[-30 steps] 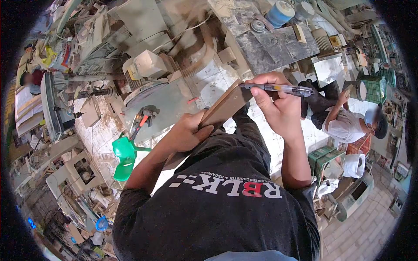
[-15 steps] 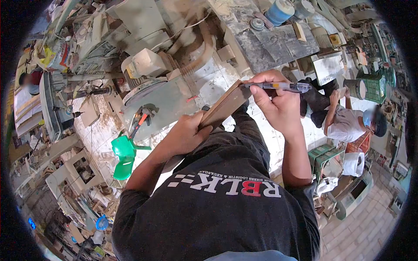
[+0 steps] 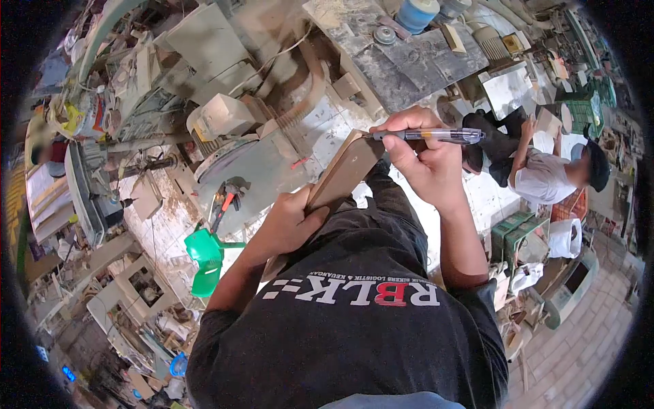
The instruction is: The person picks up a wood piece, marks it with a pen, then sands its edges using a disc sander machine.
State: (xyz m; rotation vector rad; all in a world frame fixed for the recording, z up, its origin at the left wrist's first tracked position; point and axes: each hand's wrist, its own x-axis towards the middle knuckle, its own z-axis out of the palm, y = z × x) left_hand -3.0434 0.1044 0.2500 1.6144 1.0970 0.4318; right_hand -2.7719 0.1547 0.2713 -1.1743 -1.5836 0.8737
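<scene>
My left hand is closed around the near part of a brown wooden board, which slants up and away in front of my shirt. A clear-barrelled pen lies between the thumb and fingers of my right hand. Its tip points left, right at the far end of the board. The right fingers curl behind the pen, partly hidden by it. The board's lower part passes behind my left hand and forearm.
A green plastic chair stands at the left, with red-handled tools nearby. A dusty dark worktable holds a blue container. At the right a person in a white shirt sits near green crates.
The camera view has shifted slightly, so the surroundings sit a little differently. The board is turned a bit more toward me, and the pen stays at its far end.
</scene>
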